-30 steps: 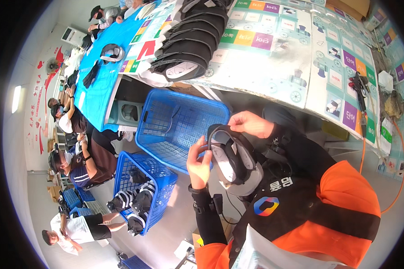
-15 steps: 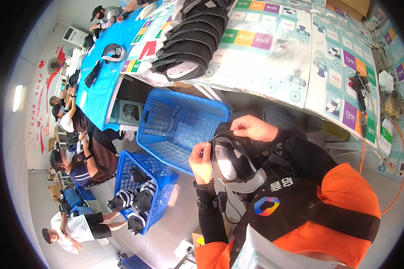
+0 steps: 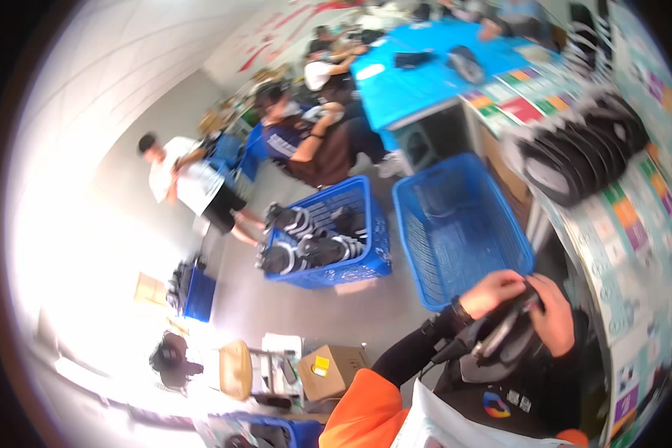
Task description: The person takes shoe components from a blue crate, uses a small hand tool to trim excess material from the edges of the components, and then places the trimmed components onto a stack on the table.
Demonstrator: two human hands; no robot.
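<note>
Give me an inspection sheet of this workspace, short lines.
Surface: patterned table at the right; blue table beyond.
Job's things: black and grey cap held low by the patterned table; blue basket just beyond the hands.
Clutter: row of dark caps on the patterned table; second basket with dark, pale-striped items; cardboard box on the floor.
Hands: left hand pinches the cap's upper edge; right hand grips beside it.
Cables: too blurred to tell.
Surroundings: a standing person in a white top; a seated person; others at the blue table.
</note>
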